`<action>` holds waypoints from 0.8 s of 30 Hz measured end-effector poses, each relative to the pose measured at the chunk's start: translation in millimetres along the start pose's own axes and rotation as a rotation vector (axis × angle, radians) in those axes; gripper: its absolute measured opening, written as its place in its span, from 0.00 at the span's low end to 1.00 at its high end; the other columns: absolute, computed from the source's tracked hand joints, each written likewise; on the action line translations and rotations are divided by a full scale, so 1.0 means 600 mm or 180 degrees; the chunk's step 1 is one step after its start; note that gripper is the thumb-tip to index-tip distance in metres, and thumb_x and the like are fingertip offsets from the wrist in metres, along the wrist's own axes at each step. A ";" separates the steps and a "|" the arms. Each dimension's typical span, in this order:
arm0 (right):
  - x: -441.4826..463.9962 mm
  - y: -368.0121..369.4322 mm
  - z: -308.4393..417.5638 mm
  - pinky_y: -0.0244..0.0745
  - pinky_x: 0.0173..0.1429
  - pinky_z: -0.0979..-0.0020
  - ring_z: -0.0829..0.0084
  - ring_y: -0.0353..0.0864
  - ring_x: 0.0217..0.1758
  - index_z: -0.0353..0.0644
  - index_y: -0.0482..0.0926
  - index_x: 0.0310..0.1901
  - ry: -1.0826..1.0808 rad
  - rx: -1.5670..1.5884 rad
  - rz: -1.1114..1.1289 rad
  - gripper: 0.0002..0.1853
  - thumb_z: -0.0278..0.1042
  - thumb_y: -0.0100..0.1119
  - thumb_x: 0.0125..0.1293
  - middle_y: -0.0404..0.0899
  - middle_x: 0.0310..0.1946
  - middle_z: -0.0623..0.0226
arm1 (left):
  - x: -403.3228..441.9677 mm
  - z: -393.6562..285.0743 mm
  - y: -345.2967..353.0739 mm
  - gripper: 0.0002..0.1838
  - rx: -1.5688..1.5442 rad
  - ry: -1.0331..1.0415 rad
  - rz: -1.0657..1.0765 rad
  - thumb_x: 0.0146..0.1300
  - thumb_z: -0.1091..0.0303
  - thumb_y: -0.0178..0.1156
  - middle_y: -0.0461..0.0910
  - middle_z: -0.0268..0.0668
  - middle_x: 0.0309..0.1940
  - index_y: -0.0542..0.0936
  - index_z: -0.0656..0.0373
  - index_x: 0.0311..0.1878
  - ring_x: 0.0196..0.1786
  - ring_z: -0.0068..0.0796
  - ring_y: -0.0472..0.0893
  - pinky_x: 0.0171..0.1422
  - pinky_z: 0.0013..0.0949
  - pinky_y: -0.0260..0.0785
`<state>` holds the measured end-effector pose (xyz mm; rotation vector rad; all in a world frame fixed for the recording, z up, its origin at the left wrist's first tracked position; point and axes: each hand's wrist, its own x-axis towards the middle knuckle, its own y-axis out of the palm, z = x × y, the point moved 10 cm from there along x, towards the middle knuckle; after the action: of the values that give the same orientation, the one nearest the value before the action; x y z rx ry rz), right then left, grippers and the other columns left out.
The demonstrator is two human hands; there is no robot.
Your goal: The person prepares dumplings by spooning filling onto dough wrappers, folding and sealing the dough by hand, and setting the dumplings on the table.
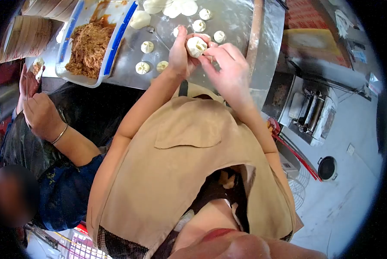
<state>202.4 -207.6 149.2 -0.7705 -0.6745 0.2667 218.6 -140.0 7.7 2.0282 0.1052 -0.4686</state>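
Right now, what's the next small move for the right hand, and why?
Probably a light pinch to firm up the pleats: the right hand has its fingertips at the edge of the bun, the left hand cups it, and its folds gather on top. I can't tell whether it's fully sealed.

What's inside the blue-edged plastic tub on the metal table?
The tub holds a heap of reddish-brown, finely chopped filling, with sauce-coloured smears towards its far end. The heap covers much of the tub's floor, so whatever lies beneath it can't be seen.
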 end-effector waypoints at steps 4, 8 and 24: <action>0.006 0.021 0.008 0.73 0.45 0.64 0.60 0.76 0.41 0.44 0.77 0.40 0.0148 0.0080 0.0071 0.16 0.26 0.66 0.46 0.75 0.38 0.65 | 0.009 0.015 -0.053 0.37 0.0028 -0.0109 -0.0263 0.70 0.38 0.25 0.78 0.45 0.36 0.74 0.64 0.42 0.38 0.37 0.80 0.43 0.39 0.76; -0.009 0.075 -0.008 0.72 0.50 0.62 0.57 0.75 0.46 0.43 0.74 0.46 -0.0113 -0.0007 0.0653 0.22 0.24 0.64 0.45 0.73 0.44 0.63 | -0.020 0.045 -0.067 0.38 0.0191 -0.0631 -0.0169 0.69 0.37 0.24 0.78 0.45 0.46 0.71 0.63 0.54 0.50 0.38 0.79 0.53 0.39 0.73; 0.041 0.203 -0.452 0.73 0.51 0.60 0.55 0.78 0.47 0.41 0.74 0.51 0.1885 0.0491 0.0734 0.24 0.32 0.62 0.49 0.78 0.43 0.53 | 0.309 -0.232 -0.132 0.18 0.4944 0.1638 -0.1157 0.54 0.67 0.63 0.79 0.44 0.44 0.77 0.60 0.49 0.46 0.35 0.80 0.53 0.34 0.71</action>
<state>399.3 -261.3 -68.4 -0.7306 -0.0048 0.2784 407.3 -3.9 -68.9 3.6664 0.5654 -0.1914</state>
